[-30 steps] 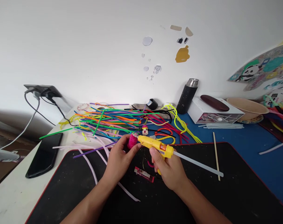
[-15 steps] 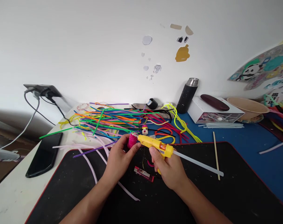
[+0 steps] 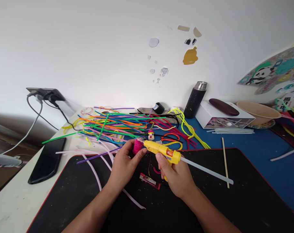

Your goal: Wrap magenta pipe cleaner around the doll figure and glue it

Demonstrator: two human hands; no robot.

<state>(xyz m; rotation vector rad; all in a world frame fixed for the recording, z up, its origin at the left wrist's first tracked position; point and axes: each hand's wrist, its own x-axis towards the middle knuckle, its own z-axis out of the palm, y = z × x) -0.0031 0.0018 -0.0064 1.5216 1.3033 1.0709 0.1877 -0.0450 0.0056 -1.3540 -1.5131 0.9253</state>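
My left hand (image 3: pixel 126 161) is closed on a small magenta roll of coiled pipe cleaner (image 3: pixel 137 146), its pale top facing up. My right hand (image 3: pixel 177 174) grips a yellow hot glue gun (image 3: pixel 160 149), and a long translucent glue stick (image 3: pixel 207 170) juts from its back end. The nozzle points left and meets the upper edge of the magenta roll; whether glue is flowing is too small to tell. Behind the gun stands a little figure head (image 3: pixel 151 135) with a pink and yellow top. A red lighter (image 3: pixel 149 181) lies on the black mat between my arms.
Colourful pipe cleaners (image 3: pixel 122 124) are heaped along the back, with pale pink ones (image 3: pixel 94 174) reaching onto the black mat (image 3: pixel 210 207). A phone (image 3: pixel 47 161) lies left. A wooden stick (image 3: pixel 224 161), black flask (image 3: pixel 195 100), white box (image 3: pixel 222 115) and beige bowl (image 3: pixel 258 109) are right.
Both hands keep the same hold, with the glue gun's nozzle still at the roll's top. The whole view has shifted very slightly.
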